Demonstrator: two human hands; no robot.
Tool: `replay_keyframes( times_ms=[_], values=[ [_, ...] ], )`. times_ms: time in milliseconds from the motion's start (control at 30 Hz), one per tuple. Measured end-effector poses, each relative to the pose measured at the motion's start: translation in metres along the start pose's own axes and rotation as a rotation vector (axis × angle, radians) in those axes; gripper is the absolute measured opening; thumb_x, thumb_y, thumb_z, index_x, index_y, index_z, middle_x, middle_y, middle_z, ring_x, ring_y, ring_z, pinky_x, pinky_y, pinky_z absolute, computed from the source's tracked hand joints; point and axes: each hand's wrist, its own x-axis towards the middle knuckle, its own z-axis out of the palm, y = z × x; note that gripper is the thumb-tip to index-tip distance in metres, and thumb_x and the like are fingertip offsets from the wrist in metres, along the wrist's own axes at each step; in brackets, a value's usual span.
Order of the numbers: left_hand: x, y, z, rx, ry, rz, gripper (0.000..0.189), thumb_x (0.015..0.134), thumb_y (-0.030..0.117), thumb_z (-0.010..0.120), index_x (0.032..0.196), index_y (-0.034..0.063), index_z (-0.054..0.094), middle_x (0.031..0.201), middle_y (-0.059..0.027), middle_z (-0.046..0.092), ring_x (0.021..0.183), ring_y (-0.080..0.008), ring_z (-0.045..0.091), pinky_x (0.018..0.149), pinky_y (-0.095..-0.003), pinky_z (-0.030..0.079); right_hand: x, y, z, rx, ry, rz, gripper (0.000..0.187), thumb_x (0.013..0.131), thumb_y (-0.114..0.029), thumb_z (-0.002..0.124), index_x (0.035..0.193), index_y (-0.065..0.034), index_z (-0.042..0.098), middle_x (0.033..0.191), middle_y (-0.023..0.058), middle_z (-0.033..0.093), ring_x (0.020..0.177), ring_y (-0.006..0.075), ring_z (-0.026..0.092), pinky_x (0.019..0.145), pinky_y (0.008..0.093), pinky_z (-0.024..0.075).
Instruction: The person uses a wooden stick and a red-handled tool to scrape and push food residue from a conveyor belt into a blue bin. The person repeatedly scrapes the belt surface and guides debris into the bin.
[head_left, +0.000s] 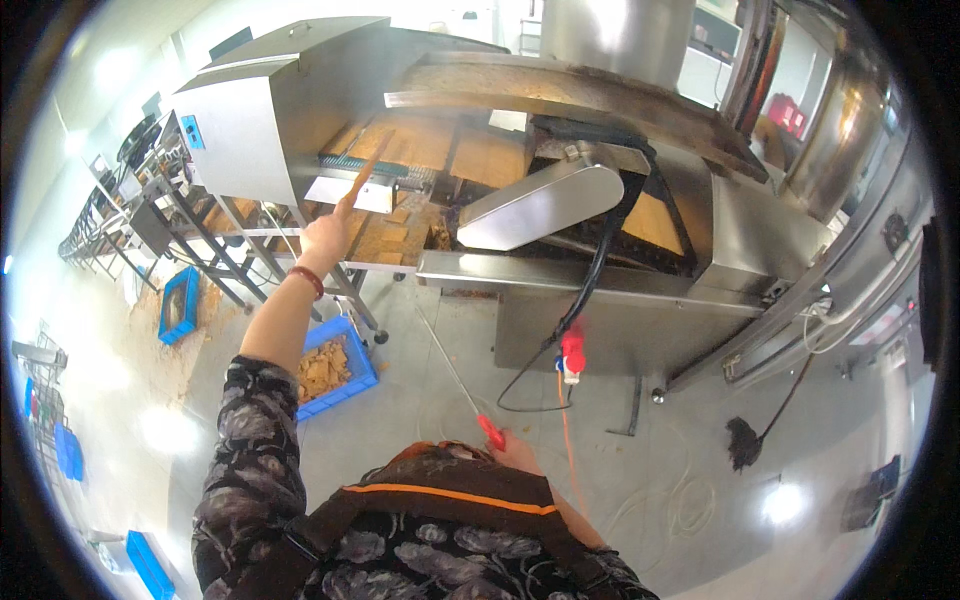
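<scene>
My left hand (326, 238), with a red bracelet at the wrist, reaches out over the near edge of the conveyor and grips a slim tan wooden stick (367, 174). The stick points away from me, its far end over flat golden-brown sheets (411, 141) on the conveyor. Low in front of my body, my right hand (517, 452) is closed around the red handle (491, 433) of a long thin metal rod (450, 360). That rod slants forward above the floor. Small brown pieces (395, 234) lie on the shelf below the conveyor.
A steel hood (232, 135) covers the conveyor at left. A steel chain guard (544, 206) juts out at centre. A blue crate (341, 394) of broken brown pieces stands on the floor. A red plug connector (573, 352) hangs from black cable; a mop (744, 444) leans at right.
</scene>
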Motion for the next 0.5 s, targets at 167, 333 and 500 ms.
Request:
replay_keyframes(
  times_ms=[167,333,500],
  values=[
    [-0.011,-0.009,0.018,0.022,0.020,0.061,0.048,0.090,0.032,0.040,0.136,0.0224,0.030,0.086,-0.0171,0.065,0.080,-0.0341,0.063,0.071,-0.0459,0.049,0.026,-0.016,-0.028,0.101,0.183,-0.130,0.047,0.082,-0.039,0.057,0.111,-0.0026,0.050,0.092,0.0219,0.061,0.089,0.0372,0.058,0.075,0.0436,0.0446],
    [-0.014,-0.018,0.012,-0.019,0.032,0.061,0.048,0.088,0.031,0.044,0.135,0.0215,0.032,0.085,-0.0172,0.065,0.078,-0.0332,0.063,0.069,-0.0453,0.050,0.056,-0.108,-0.112,0.117,0.302,-0.145,0.046,0.085,-0.043,0.053,0.096,0.0022,0.052,0.074,0.0194,0.061,0.063,0.0297,0.062,0.057,0.0381,0.0475],
    [-0.023,-0.031,0.013,-0.140,0.099,0.128,0.048,0.087,0.030,0.045,0.133,0.0204,0.034,0.083,-0.0166,0.064,0.074,-0.0344,0.063,0.066,-0.0462,0.050,0.111,-0.173,-0.169,0.154,0.323,-0.005,0.048,0.086,-0.045,0.052,0.099,0.0016,0.053,0.072,0.0085,0.058,0.044,0.0153,0.055,0.042,0.0279,0.0440]
  ],
)
